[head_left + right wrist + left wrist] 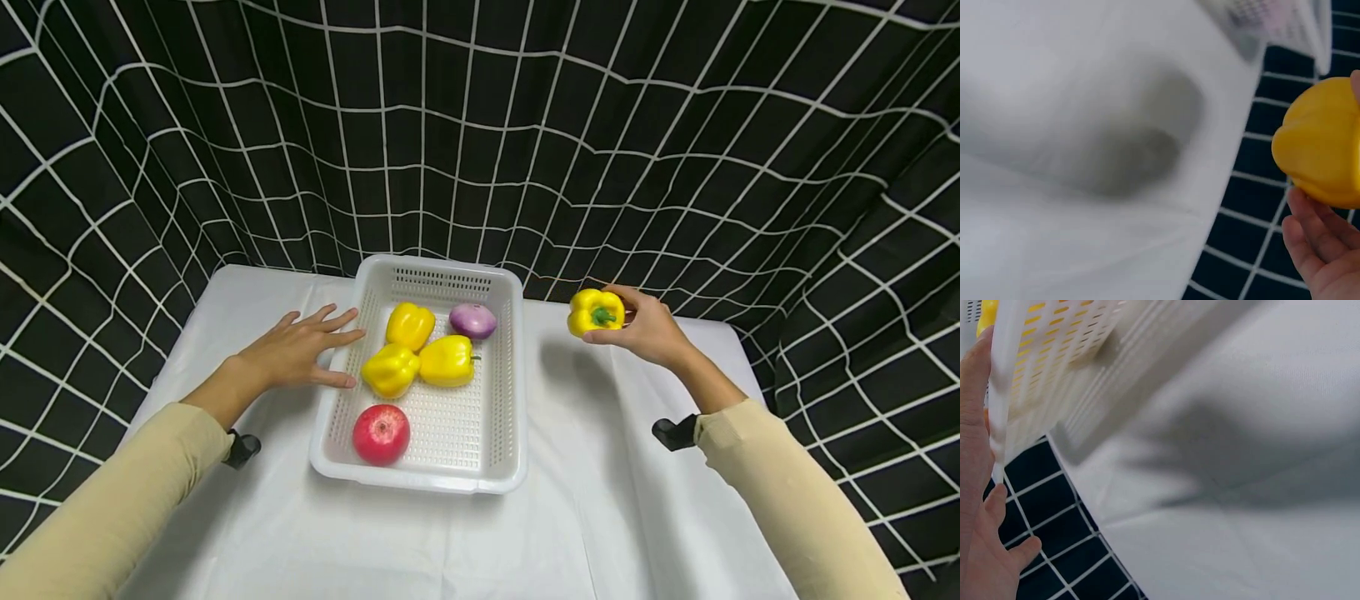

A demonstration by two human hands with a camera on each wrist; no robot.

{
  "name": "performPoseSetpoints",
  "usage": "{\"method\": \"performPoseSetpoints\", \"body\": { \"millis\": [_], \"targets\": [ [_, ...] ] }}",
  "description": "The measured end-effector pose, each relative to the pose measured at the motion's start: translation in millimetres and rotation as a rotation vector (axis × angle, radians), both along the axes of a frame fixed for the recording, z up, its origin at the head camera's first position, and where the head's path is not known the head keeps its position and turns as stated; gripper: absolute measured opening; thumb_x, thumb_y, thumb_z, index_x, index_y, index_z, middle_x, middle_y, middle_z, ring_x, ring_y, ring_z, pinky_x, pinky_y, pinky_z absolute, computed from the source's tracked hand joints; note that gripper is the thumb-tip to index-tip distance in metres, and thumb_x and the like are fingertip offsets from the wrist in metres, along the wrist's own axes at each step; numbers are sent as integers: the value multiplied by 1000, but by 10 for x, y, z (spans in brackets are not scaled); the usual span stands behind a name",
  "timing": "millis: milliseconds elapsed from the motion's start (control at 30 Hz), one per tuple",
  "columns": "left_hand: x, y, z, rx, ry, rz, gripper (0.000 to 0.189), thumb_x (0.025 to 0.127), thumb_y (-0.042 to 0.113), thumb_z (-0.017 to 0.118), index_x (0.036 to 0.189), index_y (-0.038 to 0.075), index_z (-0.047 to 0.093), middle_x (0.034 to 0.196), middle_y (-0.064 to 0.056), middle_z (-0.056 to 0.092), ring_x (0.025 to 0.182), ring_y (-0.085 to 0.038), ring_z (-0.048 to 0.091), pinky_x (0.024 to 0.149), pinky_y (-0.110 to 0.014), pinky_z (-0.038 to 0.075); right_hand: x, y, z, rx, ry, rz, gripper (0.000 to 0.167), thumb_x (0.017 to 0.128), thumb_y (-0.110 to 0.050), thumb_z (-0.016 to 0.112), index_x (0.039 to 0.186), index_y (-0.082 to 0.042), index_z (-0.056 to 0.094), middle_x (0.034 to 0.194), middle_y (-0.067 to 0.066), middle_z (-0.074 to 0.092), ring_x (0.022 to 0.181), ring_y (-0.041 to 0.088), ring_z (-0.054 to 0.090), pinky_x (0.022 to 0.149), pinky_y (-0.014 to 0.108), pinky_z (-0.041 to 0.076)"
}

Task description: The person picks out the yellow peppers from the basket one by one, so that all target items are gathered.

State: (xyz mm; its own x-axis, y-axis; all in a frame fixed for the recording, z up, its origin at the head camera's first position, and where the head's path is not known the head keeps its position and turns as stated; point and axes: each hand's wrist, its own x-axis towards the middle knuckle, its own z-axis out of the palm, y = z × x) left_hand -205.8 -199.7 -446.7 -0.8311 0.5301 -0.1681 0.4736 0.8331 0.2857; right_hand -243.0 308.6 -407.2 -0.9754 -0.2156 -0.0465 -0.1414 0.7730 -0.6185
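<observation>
My right hand (pixel 643 327) grips a yellow bell pepper (pixel 592 313), its green stem facing the head camera, raised over the table to the right of the basket. In the right wrist view the same pepper (pixel 1322 140) shows between thumb and fingers. My left hand (pixel 306 348) has its fingers spread, the fingertips at the left rim of a white plastic basket (pixel 513 400). Inside the basket lie several yellow bell peppers (pixel 447 362), a purple onion (pixel 472 321) near the back and a red round fruit (pixel 381 435) in the front left corner.
A white cloth (pixel 420 542) covers the table under the basket. Black curtains with a white grid (pixel 465 125) stand behind the table and at both sides. Dark wrist straps (pixel 242 448) show at the sleeve cuffs.
</observation>
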Motion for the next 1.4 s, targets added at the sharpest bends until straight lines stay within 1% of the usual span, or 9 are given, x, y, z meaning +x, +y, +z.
{"method": "performPoseSetpoints", "body": {
  "millis": [100, 233, 533, 700, 867, 967, 1100, 1267, 1400],
  "targets": [
    [5, -4, 13, 2, -4, -6, 87, 81, 68, 66, 151, 21, 44, 164, -7, 23, 151, -39, 13, 113, -71, 15, 33, 102, -71, 11, -25, -38, 86, 77, -39, 86, 143, -2, 45, 123, 20, 58, 102, 35, 63, 81, 34, 55],
    [12, -3, 25, 2, -4, -10, 86, 82, 68, 66, 151, 21, 44, 164, -7, 23, 151, -39, 14, 113, -71, 15, 58, 230, -181, 31, -30, -82, 88, 78, -41, 85, 144, 1, 44, 124, 22, 58, 107, 37, 59, 81, 35, 53],
    [-3, 4, 27, -8, 0, -10, 86, 82, 69, 66, 151, 21, 45, 164, -7, 23, 150, -39, 15, 113, -71, 16, 111, 391, -408, 61, -29, -190, 87, 78, -49, 82, 143, -2, 46, 120, 24, 61, 103, 36, 58, 78, 34, 48],
    [-5, 0, 22, -13, 1, -10, 87, 81, 70, 65, 151, 22, 45, 164, -7, 23, 150, -39, 14, 113, -71, 15, 131, 433, -516, 89, -66, -241, 91, 78, -52, 80, 146, -2, 44, 118, 26, 61, 106, 39, 54, 79, 37, 43],
    [0, -2, 21, -13, 3, -9, 87, 81, 68, 66, 151, 21, 45, 164, -8, 23, 150, -39, 14, 113, -71, 15, 146, 472, -606, 93, -110, -267, 93, 79, -53, 79, 146, 1, 42, 118, 27, 61, 107, 38, 54, 86, 41, 45],
    [6, 1, 24, -12, 0, -6, 87, 82, 68, 66, 151, 21, 45, 164, -8, 24, 150, -40, 14, 113, -71, 15, 164, 492, -661, 84, -142, -287, 96, 80, -54, 78, 147, 3, 39, 124, 28, 59, 110, 39, 55, 92, 46, 47],
    [16, 11, 33, -10, 5, -6, 86, 82, 68, 66, 150, 21, 46, 163, -9, 25, 150, -40, 15, 112, -72, 16, 203, 507, -734, 85, -189, -314, 101, 79, -57, 77, 148, 5, 36, 131, 29, 54, 115, 41, 52, 98, 51, 46],
    [19, 24, 37, -11, 3, -5, 86, 82, 69, 65, 151, 21, 45, 163, -8, 24, 150, -40, 15, 113, -71, 16, 231, 545, -789, 96, -222, -326, 102, 83, -60, 72, 149, 7, 32, 133, 31, 51, 117, 42, 49, 99, 52, 45],
    [9, 27, 26, -19, -1, -1, 86, 82, 69, 65, 151, 22, 44, 164, -8, 23, 150, -39, 15, 113, -70, 16, 240, 567, -802, 69, -240, -317, 98, 87, -58, 68, 149, 7, 30, 135, 31, 49, 117, 42, 49, 101, 52, 43]
  ]
}}
